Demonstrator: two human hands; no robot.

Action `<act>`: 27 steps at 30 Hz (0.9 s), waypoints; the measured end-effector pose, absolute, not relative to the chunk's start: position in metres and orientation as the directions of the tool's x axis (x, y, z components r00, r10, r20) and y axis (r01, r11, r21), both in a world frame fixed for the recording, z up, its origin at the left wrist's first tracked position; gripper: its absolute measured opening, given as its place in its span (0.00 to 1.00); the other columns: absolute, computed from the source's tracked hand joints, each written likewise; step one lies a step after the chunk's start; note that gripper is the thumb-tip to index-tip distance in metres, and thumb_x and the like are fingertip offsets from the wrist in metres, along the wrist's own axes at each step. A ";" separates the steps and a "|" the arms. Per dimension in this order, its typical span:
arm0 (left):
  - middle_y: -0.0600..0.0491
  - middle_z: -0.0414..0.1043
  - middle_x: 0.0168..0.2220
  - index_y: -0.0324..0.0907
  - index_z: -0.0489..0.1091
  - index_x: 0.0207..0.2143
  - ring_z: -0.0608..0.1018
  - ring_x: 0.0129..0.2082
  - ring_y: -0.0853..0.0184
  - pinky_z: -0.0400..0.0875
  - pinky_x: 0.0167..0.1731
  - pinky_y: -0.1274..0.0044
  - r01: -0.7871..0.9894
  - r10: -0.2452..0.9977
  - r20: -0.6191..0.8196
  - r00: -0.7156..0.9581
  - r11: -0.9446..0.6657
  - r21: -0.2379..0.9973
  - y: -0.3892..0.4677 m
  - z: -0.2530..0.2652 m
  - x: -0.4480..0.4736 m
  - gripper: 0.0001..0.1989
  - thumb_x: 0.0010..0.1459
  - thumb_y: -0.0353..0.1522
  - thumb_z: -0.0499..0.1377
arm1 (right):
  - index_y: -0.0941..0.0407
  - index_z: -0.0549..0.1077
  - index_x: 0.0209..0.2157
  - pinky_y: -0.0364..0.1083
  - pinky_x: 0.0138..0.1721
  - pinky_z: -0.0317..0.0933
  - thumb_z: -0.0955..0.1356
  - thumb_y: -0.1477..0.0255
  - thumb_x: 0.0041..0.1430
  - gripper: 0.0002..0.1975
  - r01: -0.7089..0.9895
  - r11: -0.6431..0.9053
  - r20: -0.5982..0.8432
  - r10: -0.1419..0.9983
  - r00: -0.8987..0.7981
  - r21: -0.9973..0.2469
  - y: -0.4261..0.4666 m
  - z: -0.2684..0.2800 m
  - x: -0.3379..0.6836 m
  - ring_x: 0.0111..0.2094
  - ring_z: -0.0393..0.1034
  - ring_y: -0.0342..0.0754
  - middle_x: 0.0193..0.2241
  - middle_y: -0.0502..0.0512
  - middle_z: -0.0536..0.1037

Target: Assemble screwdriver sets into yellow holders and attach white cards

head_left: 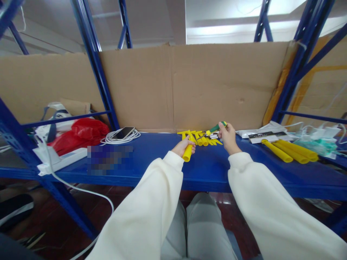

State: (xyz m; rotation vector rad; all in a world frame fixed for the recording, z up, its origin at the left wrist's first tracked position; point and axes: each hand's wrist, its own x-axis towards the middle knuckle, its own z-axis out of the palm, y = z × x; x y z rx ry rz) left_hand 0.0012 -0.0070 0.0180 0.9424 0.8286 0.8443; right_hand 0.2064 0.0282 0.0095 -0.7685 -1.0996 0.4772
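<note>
My left hand (184, 147) is closed around a yellow plastic tube (187, 157), whose open round end points toward me. In my right hand (228, 137), the fingers grip the end of a screwdriver (215, 128) with a green and yellow handle. Its thin shaft points left and down, toward the yellow pieces near my left hand; I cannot tell whether the tip touches any of them. Just beyond and between my hands lie several yellow plastic pieces (205, 141), some tubular and some thin and pointed, partly hidden by the screwdriver.
To the right, several long yellow tubes (279, 151) lie by a white and black package (262, 136). On the left are a phone (124, 133) on a coiled white cable (111, 138), a power strip (67, 160) and a red bag (81, 135). Cardboard (217, 83) backs the blue shelf (151, 155).
</note>
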 end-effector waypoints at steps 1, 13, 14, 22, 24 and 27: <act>0.61 0.56 0.25 0.55 0.38 0.66 0.60 0.13 0.78 0.56 0.14 0.87 -0.233 0.881 -0.220 0.419 0.338 0.912 -0.008 0.019 0.001 0.42 0.55 0.17 0.47 | 0.53 0.63 0.26 0.39 0.15 0.53 0.74 0.51 0.45 0.23 -0.005 0.646 0.588 0.697 0.410 -0.763 0.026 0.011 0.205 0.14 0.56 0.38 0.13 0.39 0.62; 0.61 0.55 0.24 0.54 0.39 0.67 0.60 0.12 0.77 0.54 0.13 0.87 -0.224 0.894 -0.215 0.394 0.320 0.921 -0.018 0.023 0.002 0.40 0.57 0.16 0.44 | 0.53 0.60 0.26 0.35 0.13 0.50 0.73 0.56 0.51 0.21 -0.171 0.584 0.488 0.779 0.394 -0.794 0.017 0.016 0.198 0.12 0.56 0.36 0.12 0.40 0.63; 0.61 0.55 0.24 0.54 0.39 0.67 0.60 0.12 0.77 0.54 0.13 0.87 -0.225 0.894 -0.215 0.392 0.320 0.920 -0.018 0.023 0.002 0.41 0.56 0.16 0.44 | 0.53 0.60 0.26 0.35 0.13 0.50 0.73 0.56 0.51 0.21 -0.169 0.583 0.489 0.781 0.389 -0.795 0.017 0.016 0.198 0.12 0.56 0.36 0.12 0.40 0.63; 0.61 0.57 0.24 0.57 0.37 0.68 0.61 0.13 0.77 0.55 0.14 0.87 -0.225 0.882 -0.217 0.418 0.332 0.916 -0.010 0.019 0.001 0.44 0.55 0.17 0.49 | 0.53 0.61 0.26 0.35 0.13 0.51 0.74 0.56 0.50 0.21 -0.139 0.587 0.500 0.771 0.394 -0.797 0.021 0.014 0.199 0.12 0.56 0.36 0.12 0.40 0.64; 0.61 0.57 0.24 0.57 0.37 0.68 0.61 0.13 0.77 0.56 0.15 0.87 -0.237 0.881 -0.209 0.424 0.331 0.914 -0.008 0.017 0.001 0.45 0.54 0.17 0.50 | 0.53 0.61 0.26 0.36 0.13 0.51 0.74 0.55 0.50 0.21 -0.131 0.587 0.501 0.771 0.393 -0.799 0.021 0.014 0.199 0.12 0.56 0.36 0.12 0.40 0.64; 0.61 0.58 0.24 0.57 0.36 0.68 0.61 0.13 0.78 0.56 0.15 0.86 -0.253 0.879 -0.198 0.434 0.330 0.910 -0.006 0.015 0.000 0.46 0.53 0.18 0.51 | 0.53 0.61 0.26 0.35 0.13 0.51 0.74 0.55 0.50 0.21 -0.125 0.581 0.499 0.775 0.388 -0.804 0.022 0.013 0.200 0.13 0.57 0.36 0.12 0.40 0.64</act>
